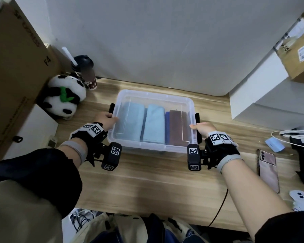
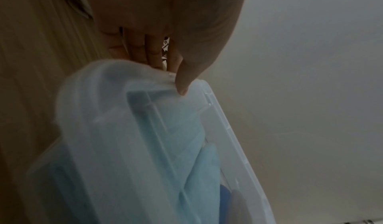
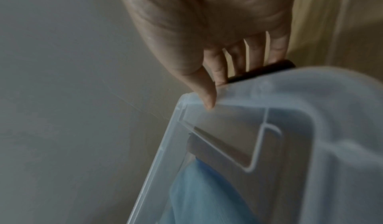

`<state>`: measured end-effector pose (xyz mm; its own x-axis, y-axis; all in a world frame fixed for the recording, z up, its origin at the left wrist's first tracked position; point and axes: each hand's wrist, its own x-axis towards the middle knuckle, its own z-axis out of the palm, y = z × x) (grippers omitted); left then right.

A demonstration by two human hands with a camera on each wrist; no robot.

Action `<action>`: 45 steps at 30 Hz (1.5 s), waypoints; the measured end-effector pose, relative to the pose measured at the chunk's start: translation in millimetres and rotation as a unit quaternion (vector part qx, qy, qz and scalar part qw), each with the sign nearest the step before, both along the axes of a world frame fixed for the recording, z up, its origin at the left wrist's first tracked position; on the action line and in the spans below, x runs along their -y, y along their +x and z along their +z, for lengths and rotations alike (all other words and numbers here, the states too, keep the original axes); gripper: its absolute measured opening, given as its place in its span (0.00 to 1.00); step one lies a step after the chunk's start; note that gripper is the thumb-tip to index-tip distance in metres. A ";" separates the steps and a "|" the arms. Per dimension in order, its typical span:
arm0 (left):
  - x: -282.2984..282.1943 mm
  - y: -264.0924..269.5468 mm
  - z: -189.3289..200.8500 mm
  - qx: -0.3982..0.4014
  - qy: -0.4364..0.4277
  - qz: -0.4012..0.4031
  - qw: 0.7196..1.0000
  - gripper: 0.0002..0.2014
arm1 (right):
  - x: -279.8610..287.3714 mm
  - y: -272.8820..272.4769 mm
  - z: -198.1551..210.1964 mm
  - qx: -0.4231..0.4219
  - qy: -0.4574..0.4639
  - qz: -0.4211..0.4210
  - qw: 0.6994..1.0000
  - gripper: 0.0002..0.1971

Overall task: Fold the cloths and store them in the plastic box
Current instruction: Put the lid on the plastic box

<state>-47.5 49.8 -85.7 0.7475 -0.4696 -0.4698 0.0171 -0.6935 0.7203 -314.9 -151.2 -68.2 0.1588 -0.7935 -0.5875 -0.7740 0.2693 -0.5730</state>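
Note:
A clear plastic box [image 1: 154, 92] with its see-through lid [image 2: 116, 129] on stands on the wooden table. Inside lie two folded light blue cloths [image 1: 132, 123] [image 1: 154, 125], a dark blue cloth [image 1: 167, 127] and a brown cloth [image 1: 176, 127]. My left hand [image 1: 112, 118] grips the box's left end, thumb [image 2: 182, 80] on the lid edge and fingers curled down by the black latch [image 1: 111, 107]. My right hand [image 1: 196, 128] grips the right end the same way, thumb [image 3: 205, 94] on the lid [image 3: 290, 129], fingers over the black latch [image 3: 261, 72].
A panda plush [image 1: 65, 97] and a dark tumbler [image 1: 86, 74] stand at the back left beside tall cardboard boxes [image 1: 12, 67]. White boxes [image 1: 270, 95] stand at the back right. A phone [image 1: 268, 169], a blue pad [image 1: 275, 144] and a white controller [image 1: 302, 200] lie on the right.

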 end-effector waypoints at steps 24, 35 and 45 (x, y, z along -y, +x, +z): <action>74.8 60.4 4.3 0.005 0.055 -0.030 0.998 0.26 | 99.7 30.8 -43.5 0.058 0.066 -0.072 0.993 0.38; 70.7 52.7 5.0 0.027 0.045 0.019 0.998 0.22 | 70.1 41.2 -1.3 -0.016 0.024 -0.036 0.999 0.44; 22.4 33.9 -6.5 -0.107 0.046 0.036 0.993 0.41 | 45.4 -6.3 -53.3 0.095 0.130 -0.075 0.984 0.61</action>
<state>-13.7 27.4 -92.2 0.6557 -0.3663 -0.6602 0.2155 -0.7473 0.6286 -321.2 -196.6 -121.5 0.1781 -0.6434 -0.7445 -0.6005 0.5283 -0.6002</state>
